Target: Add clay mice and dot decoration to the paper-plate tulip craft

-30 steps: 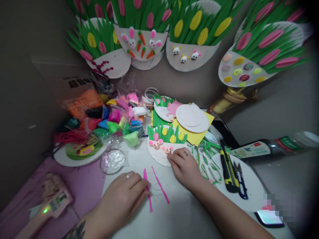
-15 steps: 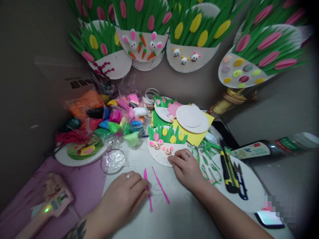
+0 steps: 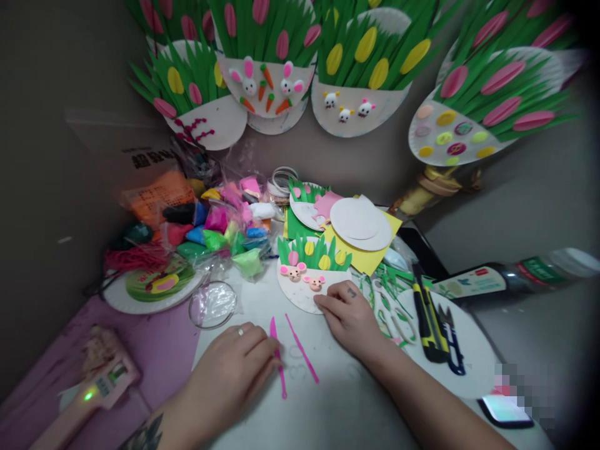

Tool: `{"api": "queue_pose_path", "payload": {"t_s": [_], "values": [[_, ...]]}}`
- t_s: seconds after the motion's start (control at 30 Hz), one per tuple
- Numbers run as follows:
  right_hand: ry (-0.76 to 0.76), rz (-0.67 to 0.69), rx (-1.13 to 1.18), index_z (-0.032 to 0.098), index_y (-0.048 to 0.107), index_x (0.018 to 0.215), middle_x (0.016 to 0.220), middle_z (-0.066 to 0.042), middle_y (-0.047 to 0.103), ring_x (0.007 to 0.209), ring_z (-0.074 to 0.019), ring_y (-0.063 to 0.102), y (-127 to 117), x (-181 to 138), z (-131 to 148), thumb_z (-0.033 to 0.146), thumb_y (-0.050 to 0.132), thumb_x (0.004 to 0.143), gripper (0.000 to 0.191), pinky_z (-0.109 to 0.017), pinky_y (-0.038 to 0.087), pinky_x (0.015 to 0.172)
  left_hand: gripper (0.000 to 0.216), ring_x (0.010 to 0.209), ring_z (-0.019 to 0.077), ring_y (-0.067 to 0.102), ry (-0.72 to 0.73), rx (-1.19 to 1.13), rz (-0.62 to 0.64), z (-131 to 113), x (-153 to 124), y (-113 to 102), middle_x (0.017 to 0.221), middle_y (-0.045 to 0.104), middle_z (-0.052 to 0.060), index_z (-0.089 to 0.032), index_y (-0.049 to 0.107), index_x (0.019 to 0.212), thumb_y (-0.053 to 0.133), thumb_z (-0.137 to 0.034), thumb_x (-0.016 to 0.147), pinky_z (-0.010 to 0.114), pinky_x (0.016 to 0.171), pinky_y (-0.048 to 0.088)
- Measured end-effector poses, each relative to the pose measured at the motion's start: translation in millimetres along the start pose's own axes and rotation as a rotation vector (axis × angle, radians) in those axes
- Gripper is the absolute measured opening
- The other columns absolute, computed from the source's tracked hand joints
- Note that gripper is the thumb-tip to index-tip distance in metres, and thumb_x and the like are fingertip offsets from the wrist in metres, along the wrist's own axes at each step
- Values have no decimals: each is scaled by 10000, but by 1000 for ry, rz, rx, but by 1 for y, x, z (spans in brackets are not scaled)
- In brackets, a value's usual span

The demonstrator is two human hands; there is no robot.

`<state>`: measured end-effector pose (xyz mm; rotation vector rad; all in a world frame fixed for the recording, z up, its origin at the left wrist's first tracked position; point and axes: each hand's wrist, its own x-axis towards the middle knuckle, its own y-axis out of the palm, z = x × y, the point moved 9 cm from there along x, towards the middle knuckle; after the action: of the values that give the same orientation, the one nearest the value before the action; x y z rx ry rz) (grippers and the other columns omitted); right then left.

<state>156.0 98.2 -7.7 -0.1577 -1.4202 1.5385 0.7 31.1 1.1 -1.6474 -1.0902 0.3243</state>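
Observation:
A paper plate craft (image 3: 300, 294) lies in the middle of the table, with green paper grass, pink and yellow tulips and two pink clay mouse heads (image 3: 315, 283) on it. My right hand (image 3: 349, 315) is closed at its lower right edge, fingertips on the rim; the thumb is hidden. Palm down on the table, my left hand (image 3: 237, 365) rests with loosely bent fingers. Its fingertips touch or partly cover a pink modelling knife (image 3: 282, 382), which lies on the white surface. Beside that lies a thin pink modelling tool (image 3: 304, 351), untouched.
Bags of coloured clay (image 3: 215, 217) are heaped at the back left. A pink glue gun (image 3: 110, 369) is at the left. To the right, a plate (image 3: 475, 359) bears a utility knife (image 3: 429, 328) and thread snips (image 3: 452, 344); white scissors (image 3: 391, 312) lie beside it. Finished crafts (image 3: 360, 112) hang behind.

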Motion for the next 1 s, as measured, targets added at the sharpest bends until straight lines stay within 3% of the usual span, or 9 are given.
{"api": "queue_pose_path", "payload": {"t_s": [0.3,0.47,0.63,0.77,1.0], "values": [[206,-181,95,199,682,928,838,-51,575,813,-189,547,-30,-16,-32,137,570,856,147,-358,470,737,162,735,162,586,-52,-31,4,10,-1,1,826,636,25,-219,590,1015,456,-223,924,283,646,457],[190,-167,75,210,688,938,910,-70,583,883,-218,534,-36,-25,-32,169,541,864,170,-410,456,798,200,759,193,586,-69,128,68,3,13,7,865,627,51,-208,613,1017,440,-199,919,310,634,458],[108,-40,29,217,692,995,1136,-112,532,1091,-285,441,-26,-22,-14,220,560,845,199,-497,400,944,206,747,206,576,-111,296,198,-5,46,22,838,615,49,-212,647,989,472,-161,892,318,615,440],[83,33,25,230,665,1083,1252,-118,485,1160,-305,391,-15,-20,-4,254,581,836,262,-525,369,988,202,715,187,556,-97,389,134,-4,62,26,815,611,50,-207,660,960,479,-157,888,301,597,414],[99,75,11,216,638,1135,1290,-130,488,1190,-314,380,-9,-17,-5,253,594,824,315,-537,374,995,241,673,162,565,-171,312,-4,17,51,20,784,597,47,-189,664,943,426,-226,925,284,594,437]]}}
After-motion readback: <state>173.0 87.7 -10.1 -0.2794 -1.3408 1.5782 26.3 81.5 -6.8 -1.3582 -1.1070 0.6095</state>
